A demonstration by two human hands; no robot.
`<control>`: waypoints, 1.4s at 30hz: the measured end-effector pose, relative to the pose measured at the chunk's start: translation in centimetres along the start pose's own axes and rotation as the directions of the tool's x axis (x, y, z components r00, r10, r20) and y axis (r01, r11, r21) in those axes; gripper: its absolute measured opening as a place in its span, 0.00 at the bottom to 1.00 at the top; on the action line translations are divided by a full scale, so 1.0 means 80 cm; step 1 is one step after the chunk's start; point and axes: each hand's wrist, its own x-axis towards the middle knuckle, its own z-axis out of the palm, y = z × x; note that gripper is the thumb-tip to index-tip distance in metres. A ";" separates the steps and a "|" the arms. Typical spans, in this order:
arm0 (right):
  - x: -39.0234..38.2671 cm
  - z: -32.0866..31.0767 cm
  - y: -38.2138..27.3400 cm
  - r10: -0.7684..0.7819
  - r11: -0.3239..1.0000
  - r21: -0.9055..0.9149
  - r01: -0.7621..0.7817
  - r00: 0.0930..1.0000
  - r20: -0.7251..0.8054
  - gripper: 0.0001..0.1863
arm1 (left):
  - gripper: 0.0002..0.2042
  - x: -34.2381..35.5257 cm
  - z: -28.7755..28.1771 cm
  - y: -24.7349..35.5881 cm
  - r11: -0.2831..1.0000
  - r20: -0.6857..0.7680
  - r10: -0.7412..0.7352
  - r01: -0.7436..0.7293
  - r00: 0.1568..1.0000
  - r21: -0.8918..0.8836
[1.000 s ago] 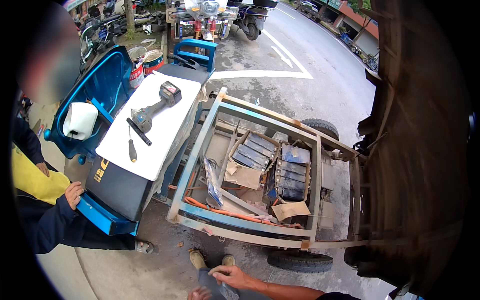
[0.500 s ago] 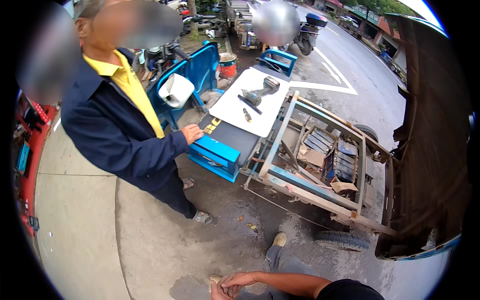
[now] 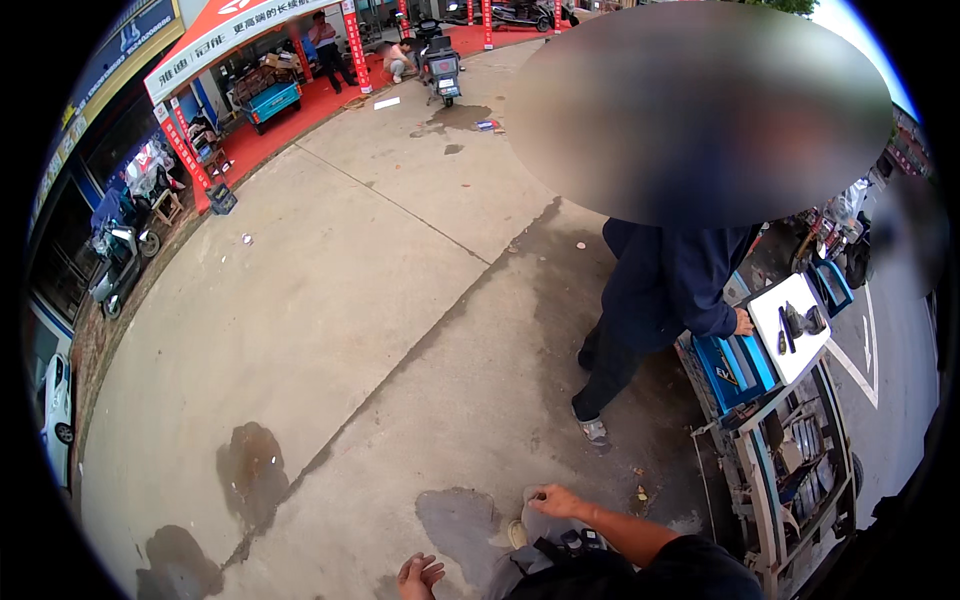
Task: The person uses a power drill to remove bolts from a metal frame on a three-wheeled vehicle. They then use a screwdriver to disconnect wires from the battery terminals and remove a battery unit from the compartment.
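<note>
My left hand (image 3: 420,576) hangs low at the bottom edge with its fingers loosely curled and apart, and nothing shows in it. To its right, my right hand (image 3: 560,502) is held in front of my leg, fingers slightly bent, with no object visible. Neither hand touches the three-wheeler's parts at the right. There, a white board (image 3: 768,300) lies over a blue and black seat base (image 3: 735,372). A dark cordless power tool (image 3: 803,320), a black rod (image 3: 788,332) and a small screwdriver (image 3: 781,343) rest on the board.
Another person in a dark jacket (image 3: 690,275) stands beside the board, one hand (image 3: 743,322) on it. An open metal frame (image 3: 765,490) with batteries sits near me at right. Farther off are a parked scooter (image 3: 441,72), a red canopy (image 3: 240,20) and wet patches on concrete (image 3: 252,468).
My view has swung to the left, so the three-wheeler and the other person now appear farther right. My hands, together before, have come apart.
</note>
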 end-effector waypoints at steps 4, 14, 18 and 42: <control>0.104 -0.030 -0.079 -0.030 0.999 -0.043 0.029 0.999 -0.029 0.20 | 0.25 0.039 0.025 0.062 0.999 -0.004 -0.024 0.024 1.000 -0.044; 0.422 -0.160 -0.227 -0.027 0.995 -0.093 0.020 0.997 -0.075 0.18 | 0.24 0.370 -0.035 0.133 0.886 -0.282 -0.331 0.399 0.901 0.236; 0.533 -0.261 -0.323 -0.006 1.000 0.029 0.009 0.995 -0.095 0.18 | 0.21 0.520 0.010 0.300 0.886 -0.286 -0.236 0.326 0.929 0.330; 0.949 -0.797 -0.234 0.959 0.102 0.878 -0.468 0.280 0.038 0.12 | 0.12 1.499 1.130 1.174 0.507 0.443 0.186 -0.471 0.877 0.722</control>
